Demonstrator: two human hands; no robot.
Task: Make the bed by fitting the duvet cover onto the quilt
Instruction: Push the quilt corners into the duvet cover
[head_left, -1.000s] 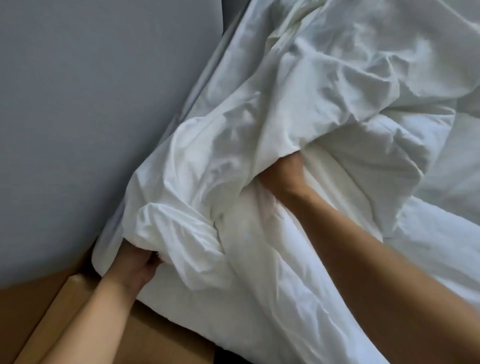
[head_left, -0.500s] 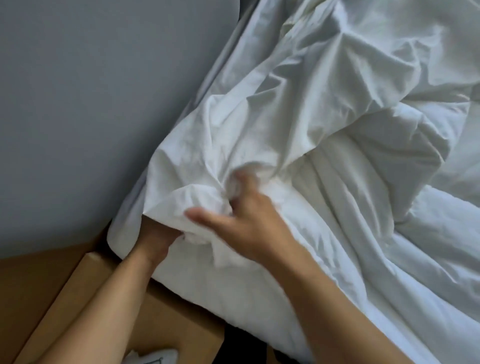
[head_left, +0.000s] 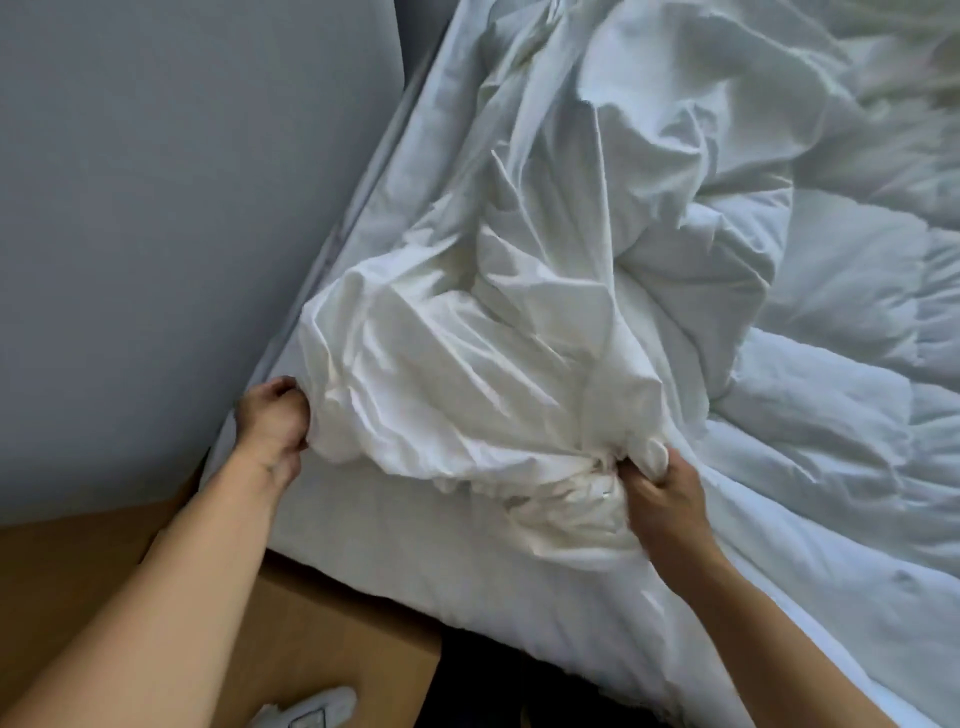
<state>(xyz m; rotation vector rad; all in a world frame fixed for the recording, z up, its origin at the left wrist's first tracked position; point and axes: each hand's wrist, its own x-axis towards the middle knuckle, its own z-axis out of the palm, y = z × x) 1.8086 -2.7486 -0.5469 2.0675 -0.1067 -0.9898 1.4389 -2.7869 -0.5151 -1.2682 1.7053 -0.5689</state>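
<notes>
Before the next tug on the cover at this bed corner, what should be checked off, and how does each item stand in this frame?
1. Left hand grips the duvet cover at its corner: ok.
2. Right hand holds bunched cover fabric: ok.
3. Quilt corner seated inside the cover corner: cannot tell, hidden by fabric.
4. Cover smooth between the hands: not ok, heavily crumpled.
5. Quilt fully covered: not ok, it lies bare to the right.

Bedroom in a home: bed (head_left: 395, 525) with white bedding against a grey padded headboard (head_left: 156, 208), wooden side unit (head_left: 322, 639).
</notes>
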